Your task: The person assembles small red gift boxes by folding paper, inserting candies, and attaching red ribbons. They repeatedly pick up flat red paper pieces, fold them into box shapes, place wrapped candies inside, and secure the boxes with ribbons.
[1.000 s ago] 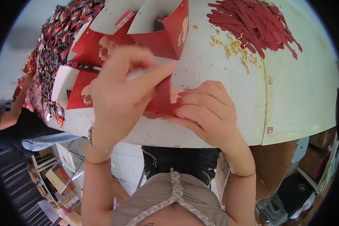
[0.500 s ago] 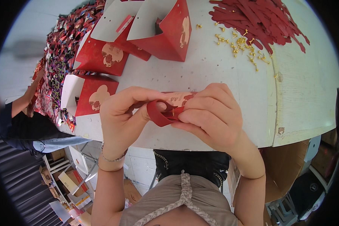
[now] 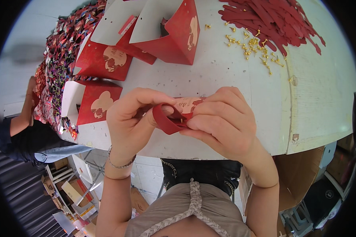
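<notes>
Between my two hands, over the table's near edge, is a red gift box [image 3: 189,104] with a pale printed patch, mostly covered by my fingers. A dark red strap [image 3: 165,123] curls in a loop at its near side. My left hand [image 3: 131,120] is closed, its thumb and fingers pinching the strap at the box's left. My right hand [image 3: 224,121] is closed round the box's right side, fingertips pressed where the strap meets it. Whether a fastener sits under those fingertips cannot be seen.
Several open red boxes [image 3: 103,59] with white insides stand at the back left. Beyond them is a heap of small wrapped packets [image 3: 53,75], where another person's arm [image 3: 25,106] reaches. Gold paper fasteners [image 3: 253,47] and a pile of red straps [image 3: 267,19] lie at the back right.
The strap's loop has shifted slightly left and opened a little at my left thumb. My right hand stays nearly still. The other person's arm has moved at the packet heap.
</notes>
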`<state>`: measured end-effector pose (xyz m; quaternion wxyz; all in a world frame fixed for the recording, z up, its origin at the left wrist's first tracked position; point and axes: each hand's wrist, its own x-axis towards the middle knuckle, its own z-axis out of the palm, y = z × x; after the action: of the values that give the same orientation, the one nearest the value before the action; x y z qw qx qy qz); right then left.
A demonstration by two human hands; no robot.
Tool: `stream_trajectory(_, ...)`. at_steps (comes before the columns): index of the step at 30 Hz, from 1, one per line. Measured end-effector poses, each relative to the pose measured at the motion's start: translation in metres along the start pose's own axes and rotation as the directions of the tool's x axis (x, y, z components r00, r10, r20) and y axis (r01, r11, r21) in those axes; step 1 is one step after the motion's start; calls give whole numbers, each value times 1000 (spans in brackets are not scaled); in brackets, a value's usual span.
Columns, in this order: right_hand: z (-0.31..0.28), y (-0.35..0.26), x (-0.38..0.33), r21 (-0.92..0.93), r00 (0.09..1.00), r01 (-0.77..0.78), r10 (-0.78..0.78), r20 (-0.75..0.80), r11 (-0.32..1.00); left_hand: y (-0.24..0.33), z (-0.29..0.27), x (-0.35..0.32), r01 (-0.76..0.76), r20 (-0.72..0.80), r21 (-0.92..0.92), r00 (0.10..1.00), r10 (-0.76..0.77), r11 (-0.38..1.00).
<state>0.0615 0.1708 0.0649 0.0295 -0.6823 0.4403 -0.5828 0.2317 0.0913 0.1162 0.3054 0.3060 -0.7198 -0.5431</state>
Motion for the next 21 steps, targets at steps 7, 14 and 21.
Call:
stream_trajectory(7,1,-3,-3,21,994,-107,107,29,994,-6,-4,-7,-380,156,165,921,357,910)
stream_trajectory(14,4,-1,-4,47,1000,29,-28,-12,998,-8,-10,-3,-242,222,189,955,198,952)
stream_trajectory(21,9,2,-9,34,996,55,-53,-65,998,-25,-13,-1,-212,261,45,946,194,976)
